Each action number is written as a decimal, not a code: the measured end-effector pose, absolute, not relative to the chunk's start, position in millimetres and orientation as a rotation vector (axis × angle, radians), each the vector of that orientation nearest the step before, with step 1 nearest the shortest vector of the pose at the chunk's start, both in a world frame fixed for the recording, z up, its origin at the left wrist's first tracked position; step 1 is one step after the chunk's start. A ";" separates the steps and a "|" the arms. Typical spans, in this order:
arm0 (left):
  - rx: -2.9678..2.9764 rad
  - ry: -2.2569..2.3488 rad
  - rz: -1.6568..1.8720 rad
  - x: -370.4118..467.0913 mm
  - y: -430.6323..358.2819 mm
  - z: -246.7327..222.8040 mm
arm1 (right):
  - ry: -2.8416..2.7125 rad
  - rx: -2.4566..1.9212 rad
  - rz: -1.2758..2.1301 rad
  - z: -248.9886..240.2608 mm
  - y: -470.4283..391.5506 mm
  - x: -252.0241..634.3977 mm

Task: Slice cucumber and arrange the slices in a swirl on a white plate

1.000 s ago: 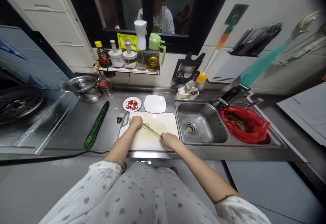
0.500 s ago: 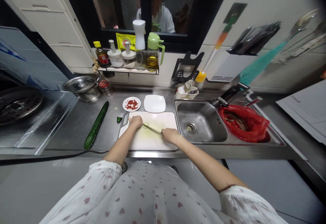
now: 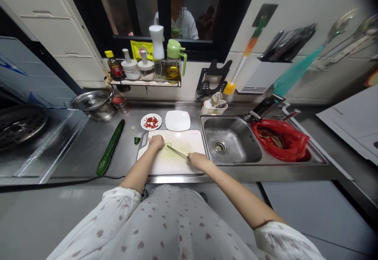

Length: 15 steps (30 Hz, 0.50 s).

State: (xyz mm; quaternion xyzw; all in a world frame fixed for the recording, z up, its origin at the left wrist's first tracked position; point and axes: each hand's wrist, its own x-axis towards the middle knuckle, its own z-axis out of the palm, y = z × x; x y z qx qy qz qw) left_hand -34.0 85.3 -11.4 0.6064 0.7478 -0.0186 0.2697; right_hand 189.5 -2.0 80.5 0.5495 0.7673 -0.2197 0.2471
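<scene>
My right hand (image 3: 197,160) is wrapped round the handle of a knife (image 3: 178,152), whose narrow blade points left across the white cutting board (image 3: 174,167). At the blade's tip a thin, pale cucumber slice (image 3: 168,146) with a green rim shows as a ring. My left hand (image 3: 156,142) rests on the board's upper left part, fingers curled together close to the slice; whatever they hold is hidden. A short green cucumber end (image 3: 137,140) lies on the counter beside the board's grey handle. Further left lies a long whole cucumber (image 3: 110,147).
Behind the board stand a plate of chopped red pieces (image 3: 151,122) and a white square plate (image 3: 177,120). A sink (image 3: 232,140) adjoins on the right, with a red plastic bag (image 3: 280,140) beyond. A steel pot (image 3: 94,105) and a bottle shelf (image 3: 147,82) are at the back.
The knife blade has drawn slightly right and toward me, away from my left hand. My left hand stays in place on the board. The whole view has shifted a little.
</scene>
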 end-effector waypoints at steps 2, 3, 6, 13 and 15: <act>1.633 2.022 -0.056 -33.8 84.8 -11.0 | 2.089 1.511 -0.636 75.7 -7.7 197.5; 1.633 2.025 -0.060 -33.8 84.7 -10.8 | 2.090 1.515 -0.652 73.3 -10.4 201.6; 1.637 2.029 -0.067 -33.7 84.7 -10.2 | 2.090 1.537 -0.698 67.0 -16.8 212.8; 1.665 2.036 -0.056 -29.6 78.2 -3.7 | 2.058 1.680 -0.832 53.2 -31.2 229.2; 1.678 2.045 -0.031 -26.6 71.2 -3.2 | 2.034 1.753 -0.903 49.3 -36.8 230.5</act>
